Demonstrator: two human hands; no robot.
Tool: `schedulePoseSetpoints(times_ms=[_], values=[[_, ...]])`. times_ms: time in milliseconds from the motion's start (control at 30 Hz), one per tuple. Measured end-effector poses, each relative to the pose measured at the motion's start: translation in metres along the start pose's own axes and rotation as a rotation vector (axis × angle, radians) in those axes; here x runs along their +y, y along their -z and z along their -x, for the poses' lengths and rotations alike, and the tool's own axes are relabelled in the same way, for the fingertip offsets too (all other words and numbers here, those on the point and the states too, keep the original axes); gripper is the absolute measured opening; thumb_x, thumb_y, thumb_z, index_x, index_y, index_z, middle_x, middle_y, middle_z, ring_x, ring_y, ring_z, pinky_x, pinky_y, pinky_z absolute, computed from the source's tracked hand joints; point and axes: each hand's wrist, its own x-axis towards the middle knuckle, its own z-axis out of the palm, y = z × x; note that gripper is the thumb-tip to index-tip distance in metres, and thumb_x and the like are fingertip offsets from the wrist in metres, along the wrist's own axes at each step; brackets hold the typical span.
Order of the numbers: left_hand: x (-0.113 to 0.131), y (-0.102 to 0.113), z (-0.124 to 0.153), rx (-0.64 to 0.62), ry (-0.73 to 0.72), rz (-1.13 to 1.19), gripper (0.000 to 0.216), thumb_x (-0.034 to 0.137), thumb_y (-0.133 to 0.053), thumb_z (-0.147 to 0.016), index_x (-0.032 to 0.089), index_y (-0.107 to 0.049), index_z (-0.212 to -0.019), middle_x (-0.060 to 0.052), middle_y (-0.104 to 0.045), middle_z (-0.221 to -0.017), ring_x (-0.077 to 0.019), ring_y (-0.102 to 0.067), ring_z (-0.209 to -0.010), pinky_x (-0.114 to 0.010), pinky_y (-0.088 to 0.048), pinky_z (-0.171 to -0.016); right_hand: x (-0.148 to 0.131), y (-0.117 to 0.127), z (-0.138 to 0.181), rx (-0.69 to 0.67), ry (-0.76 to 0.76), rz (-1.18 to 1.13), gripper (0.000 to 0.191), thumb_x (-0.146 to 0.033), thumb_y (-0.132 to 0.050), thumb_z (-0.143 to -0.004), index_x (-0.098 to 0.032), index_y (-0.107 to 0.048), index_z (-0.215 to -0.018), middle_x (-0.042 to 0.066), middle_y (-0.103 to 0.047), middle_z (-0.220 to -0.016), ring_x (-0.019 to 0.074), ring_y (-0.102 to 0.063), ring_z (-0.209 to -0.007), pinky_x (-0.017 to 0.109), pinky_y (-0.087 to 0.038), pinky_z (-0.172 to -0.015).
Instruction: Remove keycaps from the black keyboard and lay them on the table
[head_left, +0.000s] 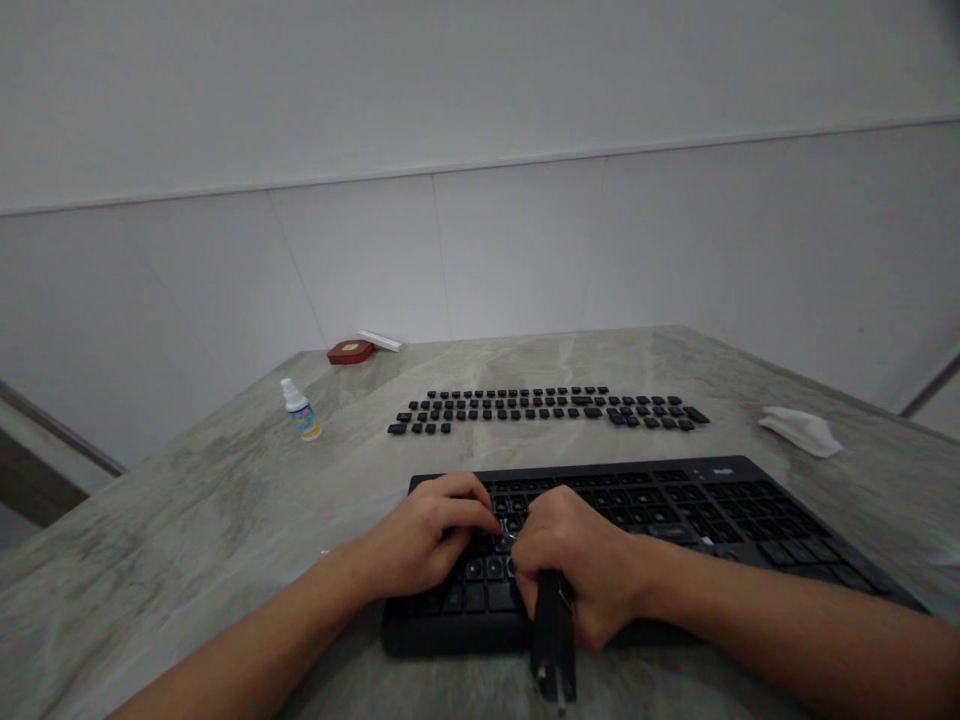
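Note:
A black keyboard [660,534] lies across the table in front of me, many of its keycaps off and the switches bare. My right hand [574,560] is closed around the black handle of a keycap puller [553,640]. Thin wire shows at its far end, over the keys. Beside it, my left hand [431,530] rests on the keyboard's left part. Its fingers are bent together, the tips close to the wire; anything between them is hidden. Beyond the keyboard, loose black keycaps [517,403] lie in rows.
A small white bottle [301,410] with a coloured label stands at the left. A brown case [350,351] and a white strip [380,341] lie at the far left, near the wall. To the right is a crumpled white cloth or tissue [802,430] on the grey marbled table [247,510].

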Motion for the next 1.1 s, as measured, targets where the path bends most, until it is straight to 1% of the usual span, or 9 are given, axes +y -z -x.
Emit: schedulePoseSetpoints(times_ms=[233,367,500,667,800,867,967,1033,1100], values=[[-0.0011,0.0004,-0.0004,-0.008,-0.024,-0.013,0.037,-0.003,-0.046,-0.082,0.014,-0.073,-0.100,-0.010,-0.064,-0.102,-0.0187,-0.063,-0.094,-0.031,-0.052,-0.084,-0.0043,0.0060,-0.0055,0.002,-0.310,-0.062,0.017,-0.017,-0.049,-0.062,-0.019,-0.039,-0.049,-0.007,-0.032,-0.046,0.0067,-0.029,-0.043,0.021,-0.025,-0.044],[-0.0014,-0.0003,0.0003,-0.023,-0.021,-0.045,0.036,-0.003,-0.047,-0.083,0.013,-0.074,-0.101,-0.010,-0.064,-0.104,-0.0192,-0.062,-0.094,-0.032,-0.052,-0.085,-0.0026,0.0060,-0.0058,-0.003,-0.374,-0.113,0.021,-0.019,-0.051,-0.069,-0.018,-0.040,-0.050,-0.006,-0.033,-0.048,0.0072,-0.030,-0.046,0.021,-0.025,-0.045],[-0.0011,-0.0008,-0.0001,-0.021,-0.028,-0.048,0.036,-0.002,-0.047,-0.084,0.014,-0.073,-0.102,-0.010,-0.064,-0.106,-0.0195,-0.062,-0.097,-0.033,-0.052,-0.087,-0.0029,0.0054,-0.0047,0.018,-0.280,-0.103,0.017,-0.014,-0.050,-0.065,-0.018,-0.041,-0.051,-0.007,-0.034,-0.047,0.0066,-0.032,-0.044,0.020,-0.026,-0.045],[-0.0001,-0.0002,-0.0014,-0.032,-0.039,-0.066,0.035,-0.003,-0.046,-0.084,0.013,-0.073,-0.100,-0.010,-0.063,-0.106,-0.0197,-0.062,-0.098,-0.033,-0.052,-0.088,-0.0036,0.0024,-0.0016,0.080,0.001,-0.020,0.014,-0.010,-0.051,-0.059,-0.019,-0.042,-0.054,-0.008,-0.035,-0.048,0.0072,-0.032,-0.044,0.022,-0.026,-0.047],[-0.0001,-0.0004,-0.0017,-0.054,-0.031,-0.079,0.035,-0.003,-0.046,-0.084,0.014,-0.072,-0.101,-0.010,-0.063,-0.109,-0.0206,-0.061,-0.101,-0.035,-0.051,-0.091,-0.0017,0.0008,-0.0003,0.097,0.046,0.014,0.015,-0.009,-0.053,-0.060,-0.019,-0.042,-0.056,-0.008,-0.035,-0.048,0.0077,-0.032,-0.044,0.022,-0.026,-0.048],[0.0006,-0.0003,-0.0021,-0.063,-0.023,-0.082,0.036,-0.003,-0.046,-0.083,0.014,-0.072,-0.101,-0.011,-0.063,-0.110,-0.0213,-0.061,-0.103,-0.036,-0.051,-0.092,-0.0014,0.0016,-0.0015,0.083,0.005,-0.002,0.017,-0.010,-0.053,-0.061,-0.019,-0.040,-0.054,-0.008,-0.034,-0.048,0.0073,-0.032,-0.044,0.022,-0.026,-0.048],[0.0032,0.0008,-0.0032,-0.073,-0.006,-0.080,0.037,-0.004,-0.045,-0.082,0.014,-0.073,-0.099,-0.011,-0.063,-0.111,-0.0219,-0.061,-0.102,-0.038,-0.051,-0.092,-0.0025,0.0044,-0.0057,0.072,-0.196,-0.124,0.024,-0.012,-0.053,-0.067,-0.019,-0.036,-0.051,-0.008,-0.030,-0.048,0.0062,-0.027,-0.043,0.020,-0.023,-0.043],[0.0052,0.0018,-0.0038,-0.076,0.001,-0.079,0.038,-0.004,-0.044,-0.081,0.014,-0.073,-0.099,-0.011,-0.063,-0.110,-0.0221,-0.061,-0.102,-0.038,-0.051,-0.092,-0.0039,0.0064,-0.0087,0.108,-0.331,-0.220,0.028,-0.015,-0.052,-0.071,-0.019,-0.034,-0.051,-0.008,-0.027,-0.049,0.0060,-0.024,-0.044,0.019,-0.021,-0.041],[0.0061,0.0024,-0.0039,-0.077,0.006,-0.078,0.038,-0.003,-0.043,-0.082,0.014,-0.073,-0.099,-0.011,-0.063,-0.110,-0.0222,-0.062,-0.102,-0.038,-0.052,-0.092,-0.0052,0.0075,-0.0100,0.150,-0.373,-0.274,0.030,-0.016,-0.052,-0.074,-0.020,-0.033,-0.051,-0.008,-0.026,-0.049,0.0059,-0.022,-0.045,0.019,-0.020,-0.040]])
